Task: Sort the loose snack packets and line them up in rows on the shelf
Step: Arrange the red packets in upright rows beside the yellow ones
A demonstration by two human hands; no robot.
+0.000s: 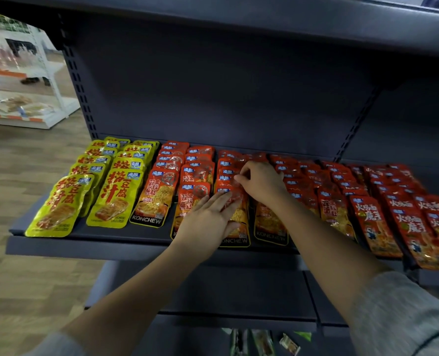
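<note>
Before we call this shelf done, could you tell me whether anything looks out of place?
The yellow rows look tidy. The red packets at the right overlap crookedly, not in clean rows. A few packets lie loose below the shelf.

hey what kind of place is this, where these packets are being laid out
Most likely a shop aisle. Rows of identical yellow packets and red packets lie on a dark metal shelf with slotted uprights, and another white display rack stands across the wood-look floor.
</note>
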